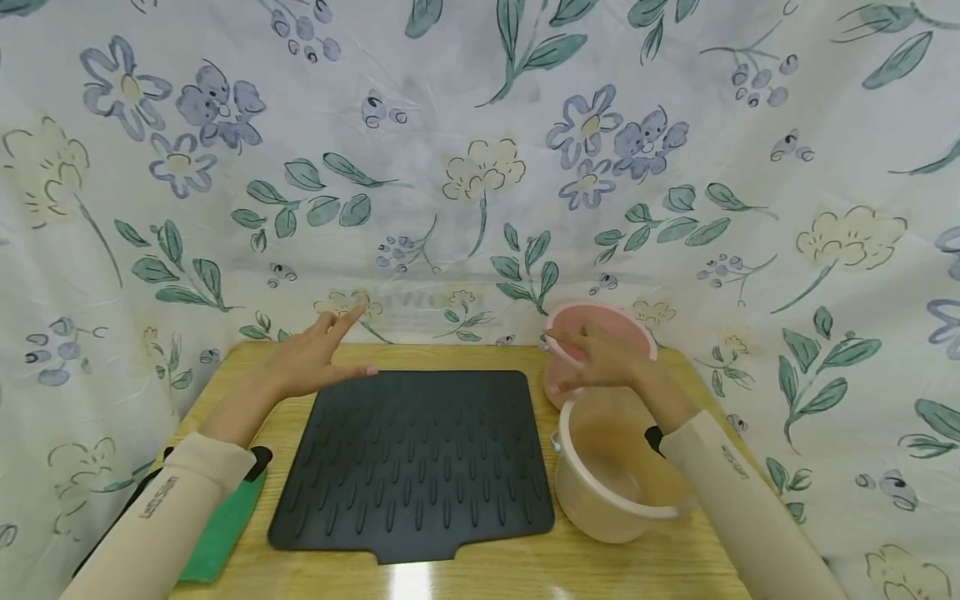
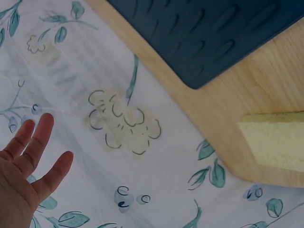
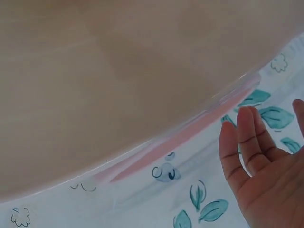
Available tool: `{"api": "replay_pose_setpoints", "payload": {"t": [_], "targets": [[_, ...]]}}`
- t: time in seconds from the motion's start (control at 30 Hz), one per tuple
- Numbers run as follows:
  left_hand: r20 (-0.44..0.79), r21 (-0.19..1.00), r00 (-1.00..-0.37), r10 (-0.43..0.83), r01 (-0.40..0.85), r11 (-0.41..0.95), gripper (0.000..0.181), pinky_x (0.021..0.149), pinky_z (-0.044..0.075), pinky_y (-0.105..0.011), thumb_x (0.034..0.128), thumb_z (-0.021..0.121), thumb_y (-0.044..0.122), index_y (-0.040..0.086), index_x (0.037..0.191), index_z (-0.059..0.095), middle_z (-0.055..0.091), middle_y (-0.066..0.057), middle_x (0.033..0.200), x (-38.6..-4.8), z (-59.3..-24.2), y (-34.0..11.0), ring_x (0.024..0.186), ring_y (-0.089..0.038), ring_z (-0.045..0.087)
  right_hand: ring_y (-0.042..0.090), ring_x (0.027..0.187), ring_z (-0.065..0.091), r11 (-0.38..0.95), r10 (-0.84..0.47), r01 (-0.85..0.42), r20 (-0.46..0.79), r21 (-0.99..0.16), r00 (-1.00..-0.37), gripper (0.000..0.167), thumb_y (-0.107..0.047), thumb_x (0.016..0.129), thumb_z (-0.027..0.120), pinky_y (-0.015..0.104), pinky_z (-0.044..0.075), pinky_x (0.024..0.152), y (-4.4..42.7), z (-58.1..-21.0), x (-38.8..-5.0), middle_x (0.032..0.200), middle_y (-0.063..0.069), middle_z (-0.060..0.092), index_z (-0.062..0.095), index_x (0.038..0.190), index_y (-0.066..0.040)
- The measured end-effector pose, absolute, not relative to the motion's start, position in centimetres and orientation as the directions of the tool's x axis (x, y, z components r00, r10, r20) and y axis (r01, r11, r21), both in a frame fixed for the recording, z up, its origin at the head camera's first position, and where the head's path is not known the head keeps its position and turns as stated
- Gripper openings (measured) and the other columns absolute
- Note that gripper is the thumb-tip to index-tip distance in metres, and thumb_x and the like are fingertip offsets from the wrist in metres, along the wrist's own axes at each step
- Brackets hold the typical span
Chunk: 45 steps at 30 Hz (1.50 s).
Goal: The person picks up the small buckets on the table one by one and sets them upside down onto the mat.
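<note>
My left hand (image 1: pixel 311 354) hovers over the back left corner of the dark ribbed mat (image 1: pixel 420 458), fingers spread and nothing in them. In the left wrist view the same hand (image 2: pixel 28 175) shows its fingers apart in front of the floral cloth. Above the pink bucket (image 1: pixel 600 321) my right hand (image 1: pixel 603 358) is held with its fingers extended, gripping nothing; the cream bucket (image 1: pixel 607 512) stands just in front of the pink one. The right wrist view shows this hand (image 3: pixel 270 175) with loosely bent fingers beside the large pale rim.
A green cloth (image 1: pixel 225 533) lies at the left edge of the wooden table (image 1: pixel 480 575), partly behind the left sleeve. The left wrist view shows a pale yellow block-like item (image 2: pixel 275 142) on the wood. Floral fabric (image 1: pixel 420 167) hangs behind and on both sides.
</note>
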State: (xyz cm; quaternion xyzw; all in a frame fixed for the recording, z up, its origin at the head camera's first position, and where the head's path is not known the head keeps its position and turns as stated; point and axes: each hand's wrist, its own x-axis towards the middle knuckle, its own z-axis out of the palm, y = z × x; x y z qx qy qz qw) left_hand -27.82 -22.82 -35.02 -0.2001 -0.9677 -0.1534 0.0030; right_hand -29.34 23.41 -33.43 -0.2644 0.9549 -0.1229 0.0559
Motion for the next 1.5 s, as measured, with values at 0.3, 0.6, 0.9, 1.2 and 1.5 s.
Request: {"api": "replay_pose_setpoints", "payload": {"t": [0.3,0.6,0.9,1.2,1.5], "targets": [[0.099,0.276,-0.902,0.421,0.431,0.859,0.101,0.05,0.038,-0.032,0.0871,0.063,0.065,0.026,0.161,0.005,0.043,-0.027,0.13,-27.0,-35.8,-23.2,0.068,-0.022,0.051,0.048,0.137,0.04,0.825,-0.5,-0.46,-0.044,-0.326,-0.865,0.09,-0.045,0.08,0.08,0.061,0.037,0.107,24.6,-33.4,-28.1,0.151,0.029,0.038,0.04,0.152,-0.01],[0.121,0.274,-0.896,0.427,0.443,0.854,0.101,0.055,0.036,-0.031,0.0877,0.064,0.063,0.025,0.161,0.007,0.048,-0.023,0.123,-26.0,-36.7,-23.9,0.066,-0.018,0.045,0.043,0.125,0.051,0.752,-0.561,-0.505,-0.008,-0.424,-0.828,0.091,-0.043,0.082,0.079,0.059,0.043,0.1,26.3,-33.9,-27.3,0.149,0.022,0.044,0.035,0.155,-0.011],[0.118,0.298,-0.906,0.407,0.423,0.856,0.1,0.057,0.039,-0.033,0.0865,0.065,0.063,0.024,0.161,0.012,0.047,-0.023,0.127,-25.2,-37.8,-24.1,0.071,-0.017,0.049,0.028,0.1,0.051,0.756,-0.535,-0.463,-0.03,-0.462,-0.844,0.094,-0.047,0.079,0.081,0.039,0.045,0.08,27.4,-34.1,-26.2,0.122,0.015,0.055,0.035,0.156,-0.017],[0.123,0.327,-0.907,0.403,0.42,0.847,0.097,0.052,0.035,-0.029,0.0869,0.066,0.06,0.02,0.161,0.017,0.048,-0.014,0.11,-24.3,-39.3,-24.8,0.064,-0.013,0.041,0.027,0.102,0.053,0.775,-0.497,-0.441,-0.006,-0.453,-0.868,0.09,-0.048,0.077,0.082,0.037,0.046,0.078,28.0,-33.4,-24.9,0.12,0.014,0.054,0.04,0.153,-0.025],[0.113,0.346,-0.913,0.392,0.406,0.846,0.096,0.051,0.036,-0.029,0.0876,0.066,0.059,0.019,0.16,0.018,0.048,-0.014,0.111,-23.3,-40.1,-25.3,0.065,-0.013,0.043,0.025,0.091,0.052,0.789,-0.476,-0.436,0.019,-0.434,-0.879,0.089,-0.048,0.075,0.083,0.032,0.044,0.068,28.9,-32.7,-23.6,0.104,0.012,0.054,0.046,0.15,-0.015]]}}
